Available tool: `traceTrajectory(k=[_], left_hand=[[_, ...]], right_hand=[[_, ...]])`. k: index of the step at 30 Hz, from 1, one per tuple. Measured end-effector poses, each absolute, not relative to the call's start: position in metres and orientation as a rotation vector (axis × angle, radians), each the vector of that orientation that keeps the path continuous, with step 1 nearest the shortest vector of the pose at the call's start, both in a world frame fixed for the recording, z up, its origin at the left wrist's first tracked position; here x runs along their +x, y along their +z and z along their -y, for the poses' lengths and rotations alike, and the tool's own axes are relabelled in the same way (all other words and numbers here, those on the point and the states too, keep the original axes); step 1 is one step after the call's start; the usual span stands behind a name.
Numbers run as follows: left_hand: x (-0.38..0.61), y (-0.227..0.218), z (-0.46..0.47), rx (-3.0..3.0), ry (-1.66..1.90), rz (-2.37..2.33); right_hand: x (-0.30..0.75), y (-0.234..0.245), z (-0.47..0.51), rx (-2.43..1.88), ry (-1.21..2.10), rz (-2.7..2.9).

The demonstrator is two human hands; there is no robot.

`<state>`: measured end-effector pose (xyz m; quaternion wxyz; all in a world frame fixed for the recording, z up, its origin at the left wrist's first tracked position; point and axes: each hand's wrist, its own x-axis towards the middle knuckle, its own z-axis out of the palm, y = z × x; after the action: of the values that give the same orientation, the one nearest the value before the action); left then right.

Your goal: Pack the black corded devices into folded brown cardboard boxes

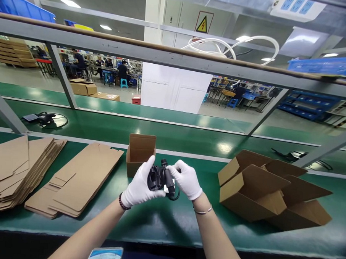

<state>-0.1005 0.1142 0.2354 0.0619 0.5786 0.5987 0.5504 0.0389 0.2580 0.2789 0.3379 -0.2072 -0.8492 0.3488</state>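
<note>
Both my hands wear white gloves and meet over the green bench. My left hand (140, 183) is wrapped round a black charger with a coiled cable (161, 177). My right hand (186, 178) pinches the same black bundle from the right side. Just behind them stands a small open cardboard box (140, 153), upright with its flap raised. The cable's loop hangs below my hands.
Flat cardboard blanks lie in stacks at the left (13, 172) and centre-left (79, 180). Several open boxes (262, 190) lie on their sides at the right. A green conveyor (172, 135) runs behind, with black chargers (44, 119) on it. A metal frame (164, 54) crosses overhead.
</note>
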Motion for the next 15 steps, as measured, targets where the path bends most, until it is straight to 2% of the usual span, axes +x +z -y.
traceTrajectory(k=[3, 7, 11, 15], left_hand=[[-0.103, 0.223, -0.124, 1.715, 1.851, -2.075], [-0.109, 0.218, -0.132, 1.689, 1.958, -2.478], [-0.145, 0.231, -0.124, 1.920, 1.904, -2.438], [-0.192, 0.234, -0.120, 1.305, 2.066, -2.431]], right_hand=[[0.038, 0.270, -0.243, -0.382, 0.969, 2.210], [0.022, 0.280, -0.221, -0.522, 0.929, 2.243], [-0.008, 0.307, -0.225, -0.399, 0.926, 2.119], [-0.045, 0.337, -0.242, -0.205, 0.702, 2.387]])
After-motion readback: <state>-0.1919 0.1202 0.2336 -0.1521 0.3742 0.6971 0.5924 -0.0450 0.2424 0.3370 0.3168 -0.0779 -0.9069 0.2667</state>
